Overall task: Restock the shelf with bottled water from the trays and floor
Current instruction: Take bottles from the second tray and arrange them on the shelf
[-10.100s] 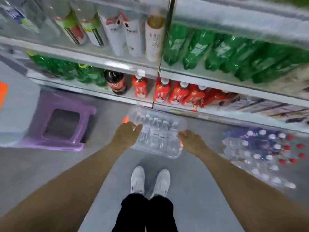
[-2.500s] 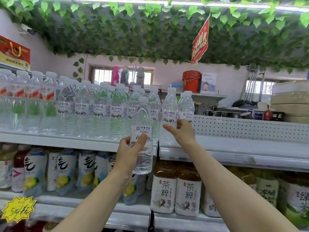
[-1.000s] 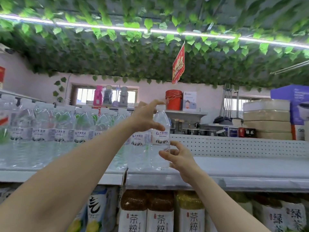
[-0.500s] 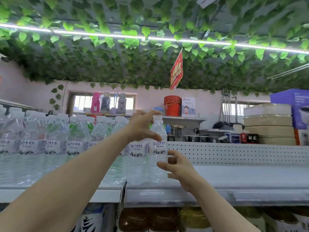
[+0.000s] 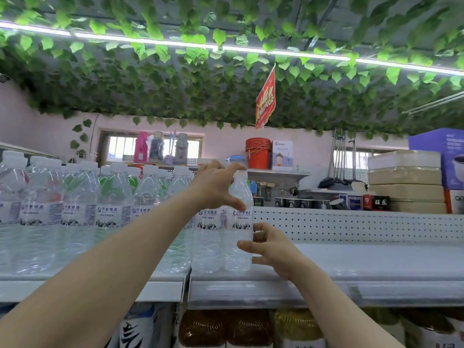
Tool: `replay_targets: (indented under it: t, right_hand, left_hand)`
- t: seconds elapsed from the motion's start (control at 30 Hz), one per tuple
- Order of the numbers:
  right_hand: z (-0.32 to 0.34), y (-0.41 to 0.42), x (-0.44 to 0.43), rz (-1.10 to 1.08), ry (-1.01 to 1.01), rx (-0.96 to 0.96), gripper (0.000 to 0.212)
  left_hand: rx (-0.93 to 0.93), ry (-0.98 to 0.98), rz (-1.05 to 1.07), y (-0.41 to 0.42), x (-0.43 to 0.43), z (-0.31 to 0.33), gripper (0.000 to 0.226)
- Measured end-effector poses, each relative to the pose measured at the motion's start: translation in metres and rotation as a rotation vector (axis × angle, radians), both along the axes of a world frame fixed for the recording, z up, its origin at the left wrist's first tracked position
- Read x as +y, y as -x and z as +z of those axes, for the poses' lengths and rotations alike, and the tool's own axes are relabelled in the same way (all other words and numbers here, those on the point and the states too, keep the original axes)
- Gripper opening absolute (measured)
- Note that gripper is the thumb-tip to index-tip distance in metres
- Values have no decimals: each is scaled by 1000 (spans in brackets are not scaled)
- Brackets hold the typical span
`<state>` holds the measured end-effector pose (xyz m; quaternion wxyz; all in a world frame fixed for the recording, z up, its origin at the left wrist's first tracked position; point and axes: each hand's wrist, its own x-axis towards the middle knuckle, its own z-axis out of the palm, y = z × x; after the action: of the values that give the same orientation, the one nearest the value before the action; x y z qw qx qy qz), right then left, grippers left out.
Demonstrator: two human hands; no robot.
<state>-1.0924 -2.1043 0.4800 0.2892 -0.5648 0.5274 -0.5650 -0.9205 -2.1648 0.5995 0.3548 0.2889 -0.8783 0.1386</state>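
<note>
**Both hands on one bottle at the end of the row**

On the left, a row of water bottles [image 5: 75, 217] stands upright along the shelf [image 5: 376, 264]. The left hand [image 5: 213, 189] reaches across in front of them to the bottle [image 5: 238, 222] at the row's right end. Its thumb lies on the bottle's shoulder just above the label, and its fingers arch over towards the white cap, so it holds the top. The bottle stands upright on the shelf, touching the one on its left. The right hand [image 5: 273, 249] comes up from below and holds the bottle's lower half, with the thumb across the front under the label and the fingers bent round the right side. To the right, the white shelf runs on in front of a pegboard [image 5: 351, 227]. Brown tea bottles [image 5: 248, 327] stand on the level below.
</note>
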Motion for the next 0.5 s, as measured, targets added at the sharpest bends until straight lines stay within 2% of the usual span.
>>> replay_targets:
  t: [0.23, 0.5]
  right_hand:
    - [0, 2, 1, -1, -12, -3, 45]
    - [1, 8, 5, 42, -35, -6, 45]
  left_hand:
    - [-18, 44, 0, -2, 1, -1, 106]
    - [-2, 4, -19, -1, 10, -3, 102]
